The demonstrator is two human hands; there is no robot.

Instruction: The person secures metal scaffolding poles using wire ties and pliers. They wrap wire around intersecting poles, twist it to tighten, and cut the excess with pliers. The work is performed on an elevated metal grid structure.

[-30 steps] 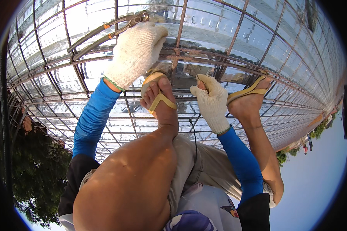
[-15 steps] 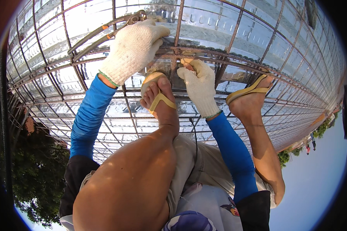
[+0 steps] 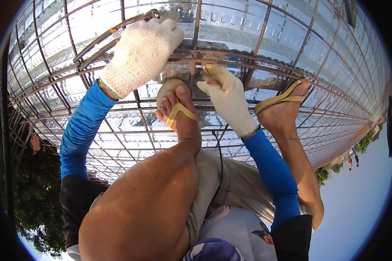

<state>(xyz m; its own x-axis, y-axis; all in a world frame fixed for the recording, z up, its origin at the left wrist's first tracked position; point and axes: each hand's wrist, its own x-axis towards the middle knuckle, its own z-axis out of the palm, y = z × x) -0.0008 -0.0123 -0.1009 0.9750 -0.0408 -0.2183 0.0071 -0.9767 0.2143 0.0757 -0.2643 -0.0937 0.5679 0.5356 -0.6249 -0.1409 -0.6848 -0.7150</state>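
My left hand [image 3: 139, 56], in a white knit glove, grips the long metal handles of a pair of pincers [image 3: 111, 35] at the top of the view. Its far end lies by a rusty rebar crossing [image 3: 194, 55]. My right hand [image 3: 226, 98], also gloved, reaches up to the horizontal bar just right of that crossing. Its fingertips pinch a short thin wire [image 3: 203, 66] there. Both sleeves are blue. The pincers' jaws are hidden behind my left hand.
I squat on a rebar grid [image 3: 257, 48] laid over shiny corrugated metal sheeting [image 3: 117, 126]. My feet in yellow flip-flops, the left foot [image 3: 178, 108] and the right foot [image 3: 283, 111], rest on the bars. Trees [image 3: 35, 191] and sky lie beyond the edge.
My right hand has risen from beside my right foot to the bar near the crossing. My left hand with the pincers has barely moved.
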